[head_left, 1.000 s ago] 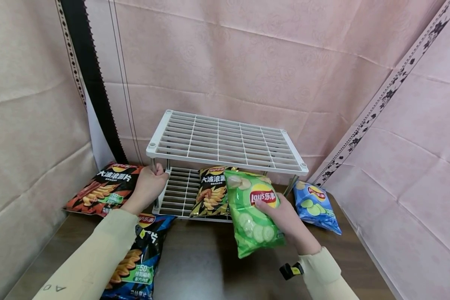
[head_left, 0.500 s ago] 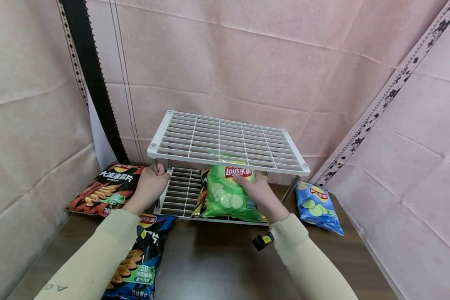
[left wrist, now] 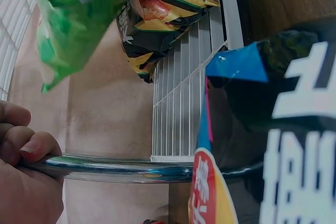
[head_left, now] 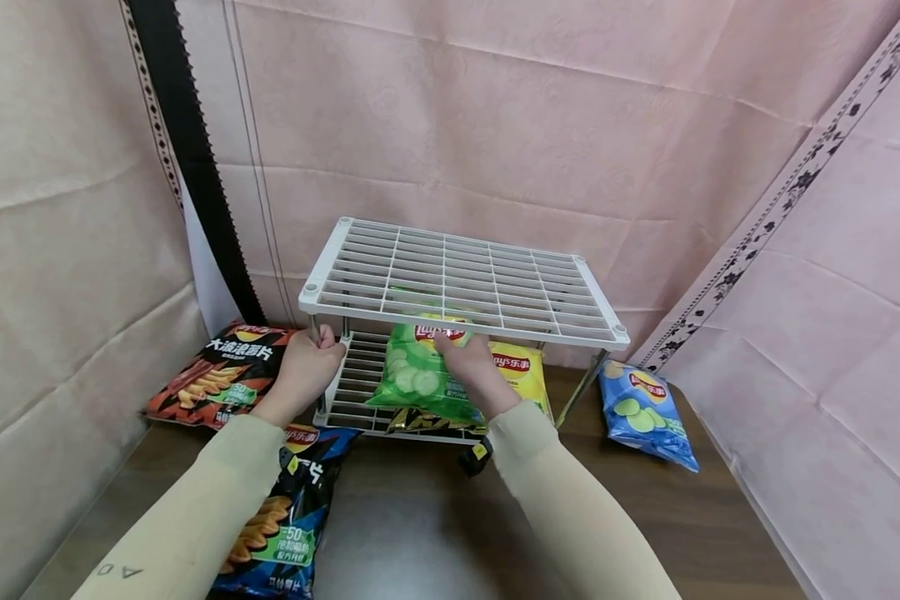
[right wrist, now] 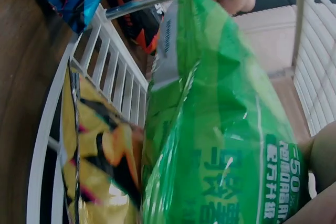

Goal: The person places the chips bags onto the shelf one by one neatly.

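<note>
My left hand grips the front left metal post of a white two-tier wire rack. Between the tiers, my right hand holds a green bag of potato chips, thumb on its front. The bag is tilted and hangs above the lower tier. Under it lies a black-and-gold chip bag, mostly covered by the green one in the head view. A yellow chip bag shows to the right, partly behind my right hand and wrist.
A red-and-black chip bag lies left of the rack, and a blue-and-black one lies in front of it on the wooden table. On the right is a light-blue chip bag. Pink cloth walls enclose the table.
My right hand has carried the green bag left and inward, from in front of the rack to between its tiers. The yellow bag has come into view. My left hand keeps its grip on the post.
</note>
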Tool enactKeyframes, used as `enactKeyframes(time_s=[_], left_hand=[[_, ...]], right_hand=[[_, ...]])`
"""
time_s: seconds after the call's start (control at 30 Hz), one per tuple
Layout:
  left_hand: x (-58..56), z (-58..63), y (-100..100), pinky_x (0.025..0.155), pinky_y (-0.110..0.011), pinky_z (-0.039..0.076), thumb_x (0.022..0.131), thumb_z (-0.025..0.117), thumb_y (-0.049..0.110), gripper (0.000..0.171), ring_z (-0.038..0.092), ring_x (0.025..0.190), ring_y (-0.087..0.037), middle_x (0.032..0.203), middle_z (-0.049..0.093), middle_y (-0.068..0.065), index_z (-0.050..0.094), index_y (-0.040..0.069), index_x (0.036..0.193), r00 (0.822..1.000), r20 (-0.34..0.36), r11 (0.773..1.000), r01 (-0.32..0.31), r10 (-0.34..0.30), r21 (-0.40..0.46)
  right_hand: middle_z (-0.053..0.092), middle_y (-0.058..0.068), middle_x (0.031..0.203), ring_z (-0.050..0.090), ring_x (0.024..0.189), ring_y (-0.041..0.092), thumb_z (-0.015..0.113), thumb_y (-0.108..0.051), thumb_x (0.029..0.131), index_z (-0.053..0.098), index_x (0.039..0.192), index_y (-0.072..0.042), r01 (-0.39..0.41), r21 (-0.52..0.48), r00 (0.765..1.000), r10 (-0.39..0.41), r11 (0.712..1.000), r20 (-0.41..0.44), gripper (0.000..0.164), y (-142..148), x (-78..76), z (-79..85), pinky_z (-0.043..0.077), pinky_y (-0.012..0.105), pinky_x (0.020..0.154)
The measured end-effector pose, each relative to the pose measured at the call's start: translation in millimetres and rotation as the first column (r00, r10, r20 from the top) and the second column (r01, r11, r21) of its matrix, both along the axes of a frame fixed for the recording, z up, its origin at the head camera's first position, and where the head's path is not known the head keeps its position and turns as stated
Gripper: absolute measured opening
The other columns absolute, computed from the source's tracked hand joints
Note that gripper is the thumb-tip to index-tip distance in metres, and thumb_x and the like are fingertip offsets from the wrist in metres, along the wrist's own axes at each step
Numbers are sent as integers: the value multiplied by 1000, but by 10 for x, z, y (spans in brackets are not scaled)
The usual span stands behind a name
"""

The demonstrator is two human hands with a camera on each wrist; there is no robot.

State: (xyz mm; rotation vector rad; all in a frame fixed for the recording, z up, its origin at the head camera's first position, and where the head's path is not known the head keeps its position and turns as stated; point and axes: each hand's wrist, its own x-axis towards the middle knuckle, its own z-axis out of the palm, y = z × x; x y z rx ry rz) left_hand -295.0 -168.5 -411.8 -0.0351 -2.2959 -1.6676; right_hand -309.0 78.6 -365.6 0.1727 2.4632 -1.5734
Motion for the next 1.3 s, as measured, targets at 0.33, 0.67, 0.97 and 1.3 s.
enactKeyframes(time_s=[0.33, 0.67, 0.97, 1.3], left_hand=[[1, 13, 10, 45, -33, 21, 90, 50, 7, 33, 18, 48, -18, 56, 18, 2, 26, 9, 68, 999, 1, 999, 38, -38, 38], [16, 5, 19, 45, -32, 24, 95, 52, 14, 35, 22, 47, -18, 56, 20, 1, 29, 8, 69, 999, 0, 998, 50, -50, 37], [4, -13, -3, 46, -31, 23, 91, 51, 9, 30, 22, 47, -17, 55, 22, 1, 30, 9, 68, 999, 13, 999, 33, -33, 23], [-10, -7, -15, 47, -30, 23, 91, 52, 7, 31, 21, 49, -16, 58, 20, 1, 30, 9, 69, 999, -5, 998, 51, -51, 49]], right_hand=[[3, 27, 156, 15, 141, 40, 46, -47, 99, -26, 145, -3, -41, -10, 996, 40, 999, -79, 97, -469, -115, -163, 21, 50, 111], [16, 26, 147, 51, 72, 25, 47, -34, 101, 26, 151, -21, 59, 409, 928, 101, 911, -358, 56, -758, -159, -590, 44, 34, 46], [16, 20, 149, 51, 101, 33, 47, -20, 98, 36, 147, -25, 65, 357, 931, 72, 932, -357, 51, -770, -161, -649, 47, 39, 57], [45, 25, 120, 57, 81, 32, 68, -44, 86, 27, 151, -15, 79, 490, 927, 117, 868, -356, 82, -816, -86, -640, 46, 43, 57]])
